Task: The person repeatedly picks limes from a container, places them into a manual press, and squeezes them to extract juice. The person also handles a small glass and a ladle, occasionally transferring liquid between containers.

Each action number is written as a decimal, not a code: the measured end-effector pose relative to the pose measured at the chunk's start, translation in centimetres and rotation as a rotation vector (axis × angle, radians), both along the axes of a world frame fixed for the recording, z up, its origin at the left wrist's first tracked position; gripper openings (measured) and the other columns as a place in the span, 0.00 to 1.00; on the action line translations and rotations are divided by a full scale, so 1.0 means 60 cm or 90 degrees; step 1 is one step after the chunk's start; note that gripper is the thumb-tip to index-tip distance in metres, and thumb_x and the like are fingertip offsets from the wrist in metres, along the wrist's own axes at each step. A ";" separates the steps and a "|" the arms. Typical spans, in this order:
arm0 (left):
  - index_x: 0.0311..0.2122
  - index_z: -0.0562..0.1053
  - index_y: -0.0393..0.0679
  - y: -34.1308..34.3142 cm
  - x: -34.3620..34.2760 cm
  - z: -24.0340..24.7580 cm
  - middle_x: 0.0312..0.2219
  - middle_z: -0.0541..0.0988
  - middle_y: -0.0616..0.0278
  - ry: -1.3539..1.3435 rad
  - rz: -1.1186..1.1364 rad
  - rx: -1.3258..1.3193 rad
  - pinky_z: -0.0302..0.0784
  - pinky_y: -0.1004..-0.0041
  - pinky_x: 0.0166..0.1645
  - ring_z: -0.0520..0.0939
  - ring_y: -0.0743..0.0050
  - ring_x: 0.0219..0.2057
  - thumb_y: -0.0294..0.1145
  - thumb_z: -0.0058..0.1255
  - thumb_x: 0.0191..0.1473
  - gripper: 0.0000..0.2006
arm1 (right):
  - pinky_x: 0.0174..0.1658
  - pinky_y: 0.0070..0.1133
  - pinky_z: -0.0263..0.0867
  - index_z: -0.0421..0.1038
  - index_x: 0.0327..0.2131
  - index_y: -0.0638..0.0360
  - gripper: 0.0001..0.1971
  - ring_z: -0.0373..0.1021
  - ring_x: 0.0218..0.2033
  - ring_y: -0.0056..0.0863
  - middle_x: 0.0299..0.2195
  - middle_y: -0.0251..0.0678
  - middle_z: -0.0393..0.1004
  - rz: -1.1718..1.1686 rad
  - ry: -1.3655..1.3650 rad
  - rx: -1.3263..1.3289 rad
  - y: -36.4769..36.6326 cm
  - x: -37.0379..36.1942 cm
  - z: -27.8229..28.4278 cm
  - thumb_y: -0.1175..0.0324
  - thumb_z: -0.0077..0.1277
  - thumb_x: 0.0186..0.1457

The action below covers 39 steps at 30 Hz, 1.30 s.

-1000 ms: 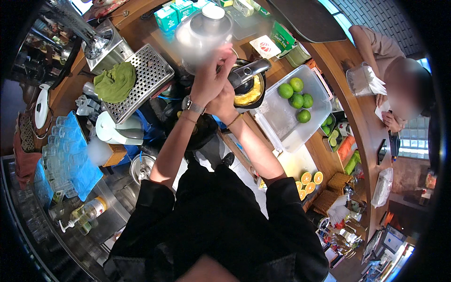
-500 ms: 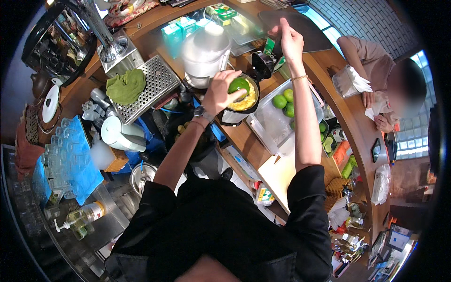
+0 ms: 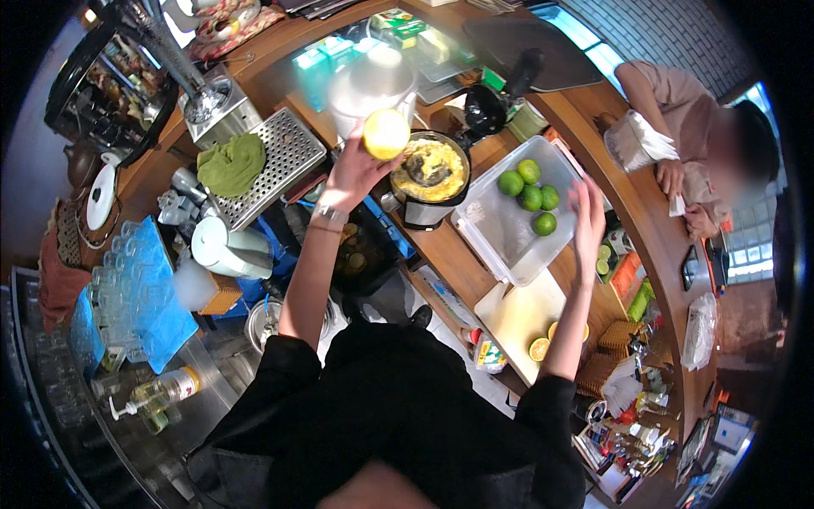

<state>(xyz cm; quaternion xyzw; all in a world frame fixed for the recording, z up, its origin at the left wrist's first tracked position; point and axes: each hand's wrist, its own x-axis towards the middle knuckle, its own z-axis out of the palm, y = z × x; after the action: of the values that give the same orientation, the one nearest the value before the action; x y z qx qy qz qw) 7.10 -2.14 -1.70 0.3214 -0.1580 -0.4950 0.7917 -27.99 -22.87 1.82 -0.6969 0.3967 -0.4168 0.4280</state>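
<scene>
My left hand point(image 3: 358, 174) grips a citrus half point(image 3: 386, 134), its yellow cut face turned up. It is raised just left of the electric citrus juicer point(image 3: 421, 214), whose bowl is coated with yellow pulp around the reamer point(image 3: 426, 166). A black domed press cup point(image 3: 486, 109) with a thick handle point(image 3: 524, 72) stands tipped back behind the juicer. My right hand point(image 3: 587, 216), fingers stretched out and holding nothing, is beside the right rim of a clear plastic tub point(image 3: 500, 233). Several green limes point(image 3: 530, 198) lie in that tub.
Orange halves point(image 3: 539, 349) lie on a pale cutting board point(image 3: 521, 314) near my right forearm. A dark bin point(image 3: 365, 254) with fruit scraps sits below the counter edge. Left are a perforated drip tray point(image 3: 284, 144), green cloth point(image 3: 231, 165) and glasses point(image 3: 114, 288). Another person point(image 3: 678, 119) sits across the counter.
My left hand has lifted the citrus half off the juicer and turned its cut face up. My right hand has come down from near the press handle to the tub's side.
</scene>
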 end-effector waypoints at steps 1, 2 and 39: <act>0.61 0.60 0.41 0.022 0.004 -0.007 0.56 0.70 0.51 0.058 -0.005 -0.020 0.68 0.61 0.60 0.72 0.57 0.56 0.55 0.36 0.64 0.30 | 0.51 0.23 0.66 0.63 0.58 0.63 0.25 0.70 0.50 0.27 0.51 0.39 0.71 -0.037 0.017 0.033 0.010 -0.059 -0.034 0.56 0.46 0.65; 0.61 0.60 0.41 0.042 0.010 -0.019 0.56 0.70 0.49 0.116 -0.015 -0.036 0.68 0.61 0.60 0.72 0.55 0.56 0.55 0.37 0.64 0.30 | 0.50 0.22 0.66 0.64 0.57 0.63 0.24 0.70 0.49 0.26 0.50 0.38 0.72 -0.079 0.034 0.070 0.019 -0.120 -0.076 0.57 0.48 0.64; 0.53 0.71 0.40 0.125 -0.175 0.004 0.46 0.76 0.56 -0.773 -0.002 -0.023 0.74 0.70 0.52 0.79 0.64 0.47 0.35 0.75 0.32 0.38 | 0.63 0.29 0.56 0.51 0.63 0.61 0.37 0.64 0.57 0.34 0.55 0.42 0.64 0.486 -0.310 0.603 0.279 0.126 -0.056 0.63 0.50 0.50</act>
<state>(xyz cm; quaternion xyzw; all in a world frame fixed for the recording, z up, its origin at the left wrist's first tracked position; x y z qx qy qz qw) -3.40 5.33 -1.44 0.5328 -0.5903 -0.2217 0.5643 -20.42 -6.11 -1.57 -0.4107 0.1538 -0.1613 0.8841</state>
